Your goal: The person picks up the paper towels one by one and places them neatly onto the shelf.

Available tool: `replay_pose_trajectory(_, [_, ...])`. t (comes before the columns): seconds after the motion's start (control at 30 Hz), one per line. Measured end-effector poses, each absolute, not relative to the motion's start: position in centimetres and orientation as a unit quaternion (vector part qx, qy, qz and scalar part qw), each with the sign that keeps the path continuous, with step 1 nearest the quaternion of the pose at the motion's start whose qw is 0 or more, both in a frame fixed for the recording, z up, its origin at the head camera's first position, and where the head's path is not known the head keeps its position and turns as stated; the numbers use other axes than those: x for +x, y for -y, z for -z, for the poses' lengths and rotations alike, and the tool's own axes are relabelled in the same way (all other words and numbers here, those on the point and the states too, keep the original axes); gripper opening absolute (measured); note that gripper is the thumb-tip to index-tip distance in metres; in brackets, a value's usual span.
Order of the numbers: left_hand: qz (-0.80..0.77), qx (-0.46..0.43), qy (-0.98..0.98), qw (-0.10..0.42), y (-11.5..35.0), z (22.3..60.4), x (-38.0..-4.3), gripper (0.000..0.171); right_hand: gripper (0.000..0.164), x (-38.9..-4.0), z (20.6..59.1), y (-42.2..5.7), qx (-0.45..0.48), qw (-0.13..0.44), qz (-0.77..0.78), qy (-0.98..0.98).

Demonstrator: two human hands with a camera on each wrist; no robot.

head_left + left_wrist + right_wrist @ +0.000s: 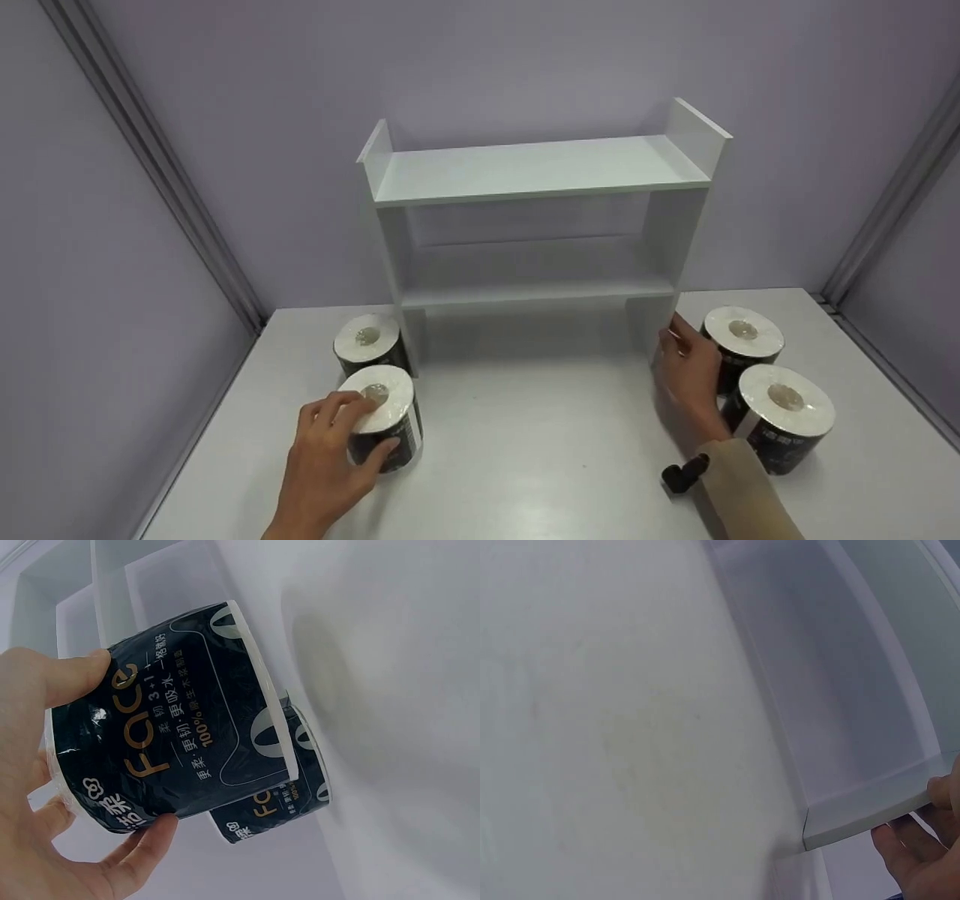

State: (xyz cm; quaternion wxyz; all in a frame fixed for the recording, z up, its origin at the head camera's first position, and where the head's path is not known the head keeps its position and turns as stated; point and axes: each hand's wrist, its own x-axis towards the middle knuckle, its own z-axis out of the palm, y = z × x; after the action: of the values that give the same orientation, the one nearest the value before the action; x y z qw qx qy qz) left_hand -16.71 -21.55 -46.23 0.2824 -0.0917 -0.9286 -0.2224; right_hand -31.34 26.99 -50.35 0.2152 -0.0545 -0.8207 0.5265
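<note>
My left hand (326,457) grips the front left toilet paper roll (394,442), thumb on its near side and fingers over its top. In the left wrist view this roll (172,727) shows a black wrapper with gold lettering, and part of the back left roll (277,802) appears behind it. A white two-board shelf unit (540,172) stands against the back wall. Low on its right side panel (870,819), my right hand (691,371) pinches the front edge between thumb and fingers (904,847).
Behind the held roll, another roll (367,341) stands beside the unit's left panel. Two more rolls, one at the back (742,334) and one in front (787,405), stand upright right of my right hand. All rest on a white table (510,450) between side walls.
</note>
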Motion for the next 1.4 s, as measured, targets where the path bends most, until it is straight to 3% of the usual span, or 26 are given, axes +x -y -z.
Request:
replay_pose_trajectory(0.97, [0.222,-0.114,0.920,0.302,21.1,45.3,-16.6,0.052,0.049,-30.8,50.3,-26.5,-0.062,0.206,-0.543,0.812])
replay_pose_trajectory(1.33, [0.227,-0.131,0.911,0.318,20.4,44.9,-16.8,0.052,0.050,-30.6,49.7,-26.3,-0.092,0.154,-0.604,0.776])
replay_pose_trajectory(1.4, [0.227,-0.130,0.912,0.317,20.3,44.8,-16.8,0.051,0.050,-30.7,49.8,-26.4,-0.080,0.173,-0.585,0.788])
